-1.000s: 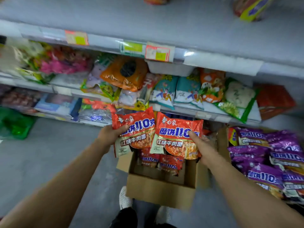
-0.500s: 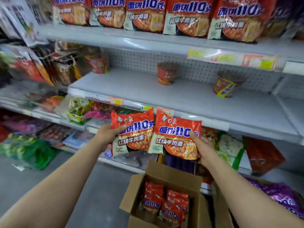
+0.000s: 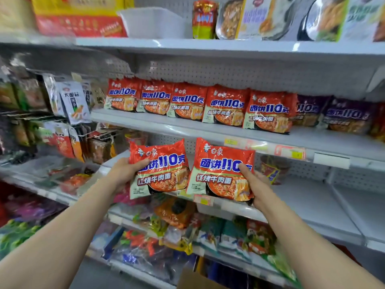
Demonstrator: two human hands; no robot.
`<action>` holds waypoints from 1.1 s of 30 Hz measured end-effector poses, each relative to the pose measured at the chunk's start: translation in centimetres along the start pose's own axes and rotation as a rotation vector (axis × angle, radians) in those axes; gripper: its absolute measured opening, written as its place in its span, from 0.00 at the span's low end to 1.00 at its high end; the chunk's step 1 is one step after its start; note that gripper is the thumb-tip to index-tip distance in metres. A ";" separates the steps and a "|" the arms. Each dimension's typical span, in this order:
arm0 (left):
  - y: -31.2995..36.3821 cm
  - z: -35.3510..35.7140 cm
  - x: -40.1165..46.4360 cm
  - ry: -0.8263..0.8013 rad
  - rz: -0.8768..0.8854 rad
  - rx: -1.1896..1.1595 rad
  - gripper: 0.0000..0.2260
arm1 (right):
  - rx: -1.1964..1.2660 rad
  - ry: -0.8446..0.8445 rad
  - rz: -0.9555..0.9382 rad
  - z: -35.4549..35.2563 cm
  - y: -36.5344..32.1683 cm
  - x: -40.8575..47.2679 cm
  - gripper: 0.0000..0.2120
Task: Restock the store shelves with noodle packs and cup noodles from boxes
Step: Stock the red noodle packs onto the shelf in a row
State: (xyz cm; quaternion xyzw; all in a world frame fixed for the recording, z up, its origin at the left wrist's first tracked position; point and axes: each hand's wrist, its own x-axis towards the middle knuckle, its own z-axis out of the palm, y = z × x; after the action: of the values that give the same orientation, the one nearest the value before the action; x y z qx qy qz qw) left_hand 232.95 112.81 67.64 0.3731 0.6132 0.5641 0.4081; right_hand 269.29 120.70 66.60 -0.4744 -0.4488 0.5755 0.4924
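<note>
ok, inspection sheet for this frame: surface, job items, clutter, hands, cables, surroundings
surface: white shelf carrying a row of red noodle packs, purple packs to their right.
job's things: left pack and right pack, both red, held upright below that row.
clutter: cup noodle on the sparse shelf behind.
grippers: left hand grips the left pack; right hand grips the right pack.
cables: nothing seen.
surroundings: cardboard box flap at the bottom; snack bags hanging at left.

Noodle shelf (image 3: 208,130): red packs (image 3: 227,107) fill its back; bare front strip. Shelf below (image 3: 312,205): open right of the cup (image 3: 273,170).
</note>
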 end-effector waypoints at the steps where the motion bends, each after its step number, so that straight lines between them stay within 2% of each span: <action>1: 0.7 0.1 0.1 0.025 0.023 0.005 0.15 | 0.002 -0.009 -0.019 0.1 -1.0 0.0 0.24; 6: 4.0 -0.2 0.7 0.039 0.087 0.014 0.18 | 0.014 -0.023 -0.110 0.6 -5.3 0.5 0.24; 13: 7.7 -0.8 2.9 0.026 0.152 -0.001 0.14 | 0.013 0.034 -0.213 2.0 -10.1 2.3 0.24; 18: 10.5 -1.5 6.0 -0.012 0.168 -0.046 0.16 | 0.002 0.090 -0.311 4.0 -12.8 4.1 0.15; 20: 11.6 -2.1 7.8 -0.047 0.152 -0.071 0.17 | -0.003 0.111 -0.331 5.2 -13.8 5.0 0.15; 23: 13.3 -2.5 10.3 -0.066 0.171 -0.089 0.13 | -0.011 0.136 -0.325 6.9 -14.8 6.3 0.24; 27: 15.1 -4.1 14.6 -0.044 0.266 0.005 0.11 | -0.035 0.217 -0.305 9.5 -15.2 8.2 0.51; 29: 15.7 -5.1 16.8 -0.046 0.257 0.030 0.11 | -0.009 0.248 -0.314 9.9 -14.8 10.5 0.58; 31: 16.1 -6.6 19.4 -0.054 0.268 0.046 0.13 | -0.015 0.275 -0.328 12.0 -15.1 10.9 0.54; 33: 16.6 -7.3 20.9 -0.036 0.275 0.089 0.19 | -0.015 0.277 -0.337 13.4 -15.6 10.0 0.38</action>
State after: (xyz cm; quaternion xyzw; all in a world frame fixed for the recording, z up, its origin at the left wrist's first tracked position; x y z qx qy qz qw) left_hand 218.06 130.57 82.71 0.4814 0.5734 0.5801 0.3210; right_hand 257.57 131.68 82.91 -0.4707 -0.4540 0.4111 0.6351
